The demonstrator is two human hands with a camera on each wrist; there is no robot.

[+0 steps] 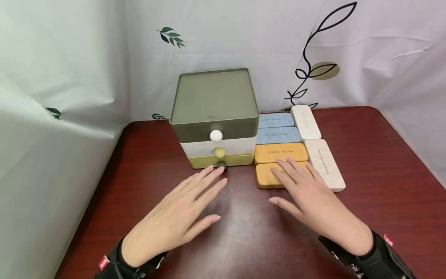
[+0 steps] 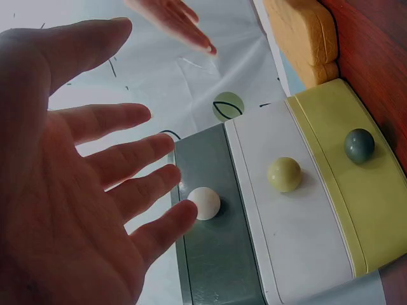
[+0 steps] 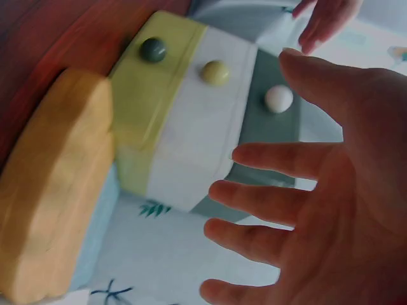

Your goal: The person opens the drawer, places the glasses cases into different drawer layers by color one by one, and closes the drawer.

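Drawer unit (image 1: 215, 97) near the back edge of the surface (image 1: 240, 252), left of its middle, with our left hand (image 1: 181, 211) and right hand (image 1: 308, 197) released before it.

We hold our left fingers straight and parted, clear of the dark knob (image 2: 360, 145) on the yellow-green bottom drawer (image 1: 205, 161); above come a white drawer (image 1: 198, 147) with a yellow-green knob (image 1: 220, 152) and a dark green one (image 1: 195, 133) with a white knob (image 1: 216, 135). Our right hand, palm down, fingers likewise spread, hovers over the front of two orange boxes (image 1: 280, 152) just beside the unit; behind these lie two blue boxes (image 1: 278, 135), and along their right side, toward the surface's right edge, two white boxes (image 1: 324, 164) end to end.
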